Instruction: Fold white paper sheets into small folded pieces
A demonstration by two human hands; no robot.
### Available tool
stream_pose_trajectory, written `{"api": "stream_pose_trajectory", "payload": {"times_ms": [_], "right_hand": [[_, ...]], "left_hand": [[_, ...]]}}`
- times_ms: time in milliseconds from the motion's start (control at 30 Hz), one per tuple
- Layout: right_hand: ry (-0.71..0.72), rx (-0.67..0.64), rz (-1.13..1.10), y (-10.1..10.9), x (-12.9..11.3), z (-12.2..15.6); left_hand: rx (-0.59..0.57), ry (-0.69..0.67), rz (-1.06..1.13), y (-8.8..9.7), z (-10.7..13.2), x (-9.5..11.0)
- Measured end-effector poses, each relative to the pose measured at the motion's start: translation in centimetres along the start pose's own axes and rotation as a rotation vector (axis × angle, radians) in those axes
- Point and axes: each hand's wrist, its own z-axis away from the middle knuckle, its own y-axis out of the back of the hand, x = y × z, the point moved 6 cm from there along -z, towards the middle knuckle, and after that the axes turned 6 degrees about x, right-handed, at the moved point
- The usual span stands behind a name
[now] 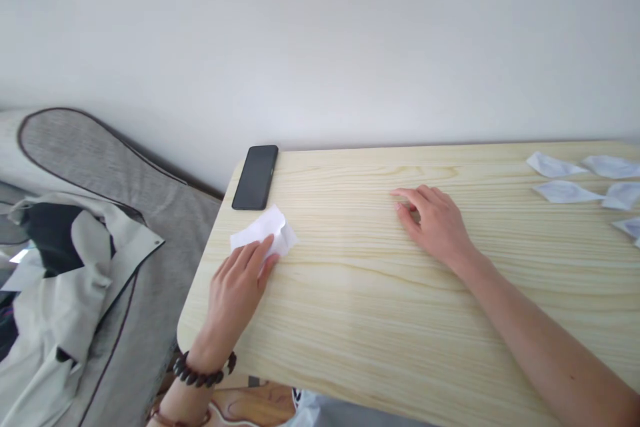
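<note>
My left hand [240, 280], with a dark beaded bracelet at the wrist, rests at the left end of the wooden table. Its fingers lie together over some white paper [265, 227], thumb close to the near right edge, gripping it against the tabletop. The paper looks like a small stack or folded piece; part of it is hidden under the fingers. My right hand [434, 221] is over the middle of the table, fingers loosely curled, with a gap between thumb and forefinger and nothing seen in it.
A black phone [255, 177] lies at the table's back left corner. Several folded white paper pieces [567, 191] are spread at the far right. The table [360, 320] meets a white wall behind. On the left stands a grey sofa [165, 240] with a light jacket [75, 307] on it.
</note>
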Motion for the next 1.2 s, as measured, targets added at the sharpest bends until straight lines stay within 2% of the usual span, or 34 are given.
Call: {"api": "stream_pose_trajectory", "payload": {"times_ms": [167, 267, 367, 533, 633, 767, 933, 1100, 1200], "right_hand": [[0.003, 0.012, -0.006, 0.0, 0.0, 0.1], [0.006, 0.015, -0.014, 0.1, 0.1, 0.1], [0.006, 0.015, -0.019, 0.1, 0.1, 0.1], [0.007, 0.016, -0.019, 0.1, 0.1, 0.1], [0.004, 0.010, -0.019, 0.1, 0.1, 0.1], [-0.003, 0.006, -0.021, 0.1, 0.1, 0.1], [-0.001, 0.009, -0.025, 0.0, 0.1, 0.1], [-0.008, 0.009, -0.022, 0.1, 0.2, 0.1], [-0.008, 0.013, -0.025, 0.0, 0.3, 0.1]], "left_hand": [[-0.172, -0.136, 0.006, -0.1, 1.1, -0.6], [-0.194, -0.155, 0.129, -0.2, 1.5, -1.1], [-0.187, -0.095, 0.199, -0.1, 1.2, -1.7], [-0.095, 0.129, 0.211, 0.5, 0.6, -2.5], [-0.080, 0.202, 0.277, 0.8, 0.7, -2.7], [-0.082, 0.275, 0.246, 1.1, 0.9, -3.1], [-0.027, 0.255, 0.262, 1.9, 0.3, -2.0], [0.118, 0.153, 0.154, 3.2, -0.2, -0.5], [0.249, 0.084, 0.197, 4.4, -0.5, 0.6]]}}
